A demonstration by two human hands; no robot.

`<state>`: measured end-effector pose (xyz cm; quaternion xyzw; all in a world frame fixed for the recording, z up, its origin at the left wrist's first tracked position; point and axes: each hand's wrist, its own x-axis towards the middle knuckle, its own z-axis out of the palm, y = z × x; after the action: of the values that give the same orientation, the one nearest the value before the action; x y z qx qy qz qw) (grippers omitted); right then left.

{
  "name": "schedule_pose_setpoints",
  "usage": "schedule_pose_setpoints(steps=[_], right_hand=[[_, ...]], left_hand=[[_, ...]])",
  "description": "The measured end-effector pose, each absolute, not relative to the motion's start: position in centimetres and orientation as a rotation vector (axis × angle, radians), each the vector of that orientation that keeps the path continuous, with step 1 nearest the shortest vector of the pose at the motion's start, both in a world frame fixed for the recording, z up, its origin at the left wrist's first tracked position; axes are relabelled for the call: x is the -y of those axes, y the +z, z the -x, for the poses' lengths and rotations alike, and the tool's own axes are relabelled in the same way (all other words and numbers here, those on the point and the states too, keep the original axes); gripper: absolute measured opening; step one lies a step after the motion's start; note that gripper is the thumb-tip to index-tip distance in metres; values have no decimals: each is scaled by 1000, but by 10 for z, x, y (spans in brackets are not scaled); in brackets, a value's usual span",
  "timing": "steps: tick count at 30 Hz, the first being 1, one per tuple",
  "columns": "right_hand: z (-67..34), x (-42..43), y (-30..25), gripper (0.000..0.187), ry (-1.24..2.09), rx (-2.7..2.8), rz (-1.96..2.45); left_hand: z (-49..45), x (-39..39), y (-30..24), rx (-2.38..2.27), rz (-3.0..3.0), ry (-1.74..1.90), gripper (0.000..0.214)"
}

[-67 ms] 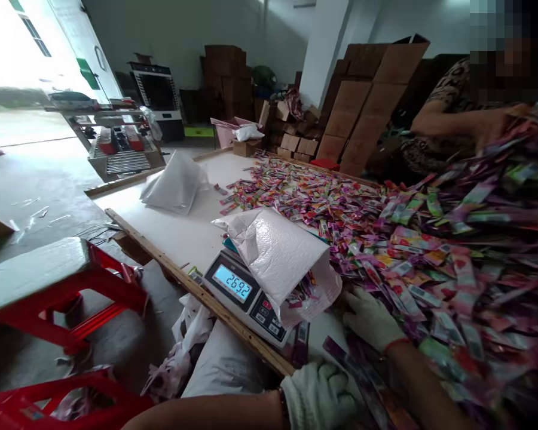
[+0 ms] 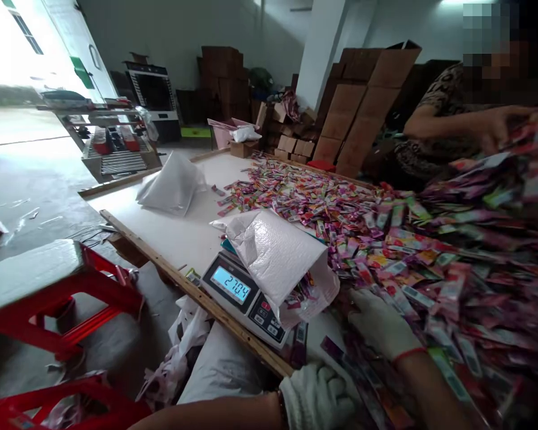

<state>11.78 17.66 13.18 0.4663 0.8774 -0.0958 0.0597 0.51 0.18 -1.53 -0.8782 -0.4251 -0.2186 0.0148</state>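
Light is mostly daylight from the doorway at 10 o'clk, heavily overexp., w/ strong glare on the floor below it. The cardboard boxes at 11 o'clk are in dim shade. The padded mailer near ctr. has shiny highlights; the scale display at 7 o'clk glows blue & is legible. Sachets at 3–4 o'clk are blurred, edge there nearly black. Mosaic covers the co-worker's head. Wide-angle distortion stretches the plastic stool, betw. 8 & 9.
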Motion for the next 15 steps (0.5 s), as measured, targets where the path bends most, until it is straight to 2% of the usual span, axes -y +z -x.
schedule_pose_setpoints(steps=[3, 5, 7, 9, 10, 12, 15], right_hand=[[-101, -141, 181, 30, -742, -2858, -1491], [-74, -118, 193, 30, -1022, -3037, -1365], [-39, -107, 189, 40, -1023, -3158, -1299], [-9, -109, 174, 61, -855, -3157, -1365], [2, -114, 167, 63, -799, -3129, -1387], [12, -125, 158, 50, -787, -3137, -1357], [-6, -130, 165, 37, -985, -3277, -1257]], left_hand=[[-14, -6, -34, 1326, 2670, -687, 12], [-18, -8, -40, 1306, 2653, -685, 13], [-21, -11, -42, 1346, 2606, -693, 13], [-22, -13, -41, 1444, 2531, -719, 15], [-23, -14, -40, 1498, 2492, -738, 17], [-24, -13, -39, 1567, 2448, -758, 19], [-23, -10, -41, 1525, 2471, -745, 18]])
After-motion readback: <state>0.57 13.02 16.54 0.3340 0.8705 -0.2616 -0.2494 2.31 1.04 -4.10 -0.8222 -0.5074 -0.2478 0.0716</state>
